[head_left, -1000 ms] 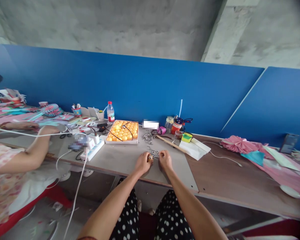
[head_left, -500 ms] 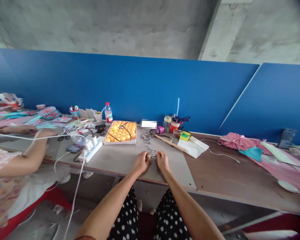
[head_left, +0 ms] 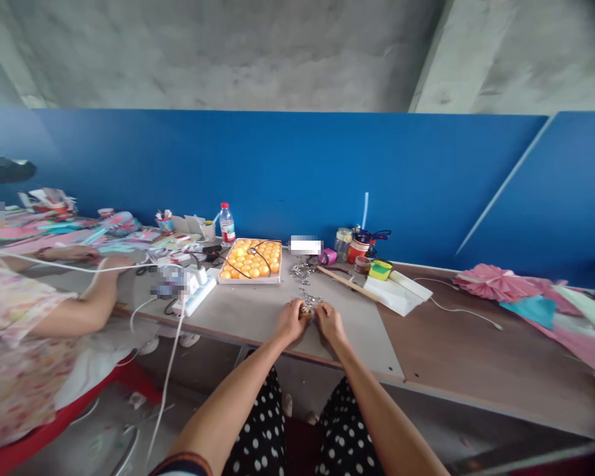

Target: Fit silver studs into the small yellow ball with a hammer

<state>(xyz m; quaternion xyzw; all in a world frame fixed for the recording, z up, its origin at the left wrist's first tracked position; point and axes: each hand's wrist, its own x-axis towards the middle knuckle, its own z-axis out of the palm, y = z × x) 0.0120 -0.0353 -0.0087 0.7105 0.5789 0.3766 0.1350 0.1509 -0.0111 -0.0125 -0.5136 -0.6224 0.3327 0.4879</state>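
My left hand [head_left: 291, 319] and my right hand [head_left: 328, 319] rest close together on the grey table [head_left: 242, 311], near its front edge. Both have curled fingers. Between them my left hand pinches a small round brownish ball [head_left: 305, 310] studded with shiny bits. My right hand's fingertips press together on something too small to make out, right beside the ball. Just beyond my hands lies a scatter of small silver pieces [head_left: 302, 272]. A white tray of orange balls [head_left: 251, 260] with a black cable across it stands farther back on the left.
A white power strip [head_left: 193, 291] with cables lies at left. A water bottle [head_left: 227, 224], jars and scissors [head_left: 359, 246], a wooden stick [head_left: 347, 283] and white paper [head_left: 394, 294] stand behind. Pink paper fans [head_left: 496, 283] lie at right. Another person's arm [head_left: 77, 307] rests on the table at left.
The view has swung slightly right and down. My hands stay together on the ball and have barely moved on the table.
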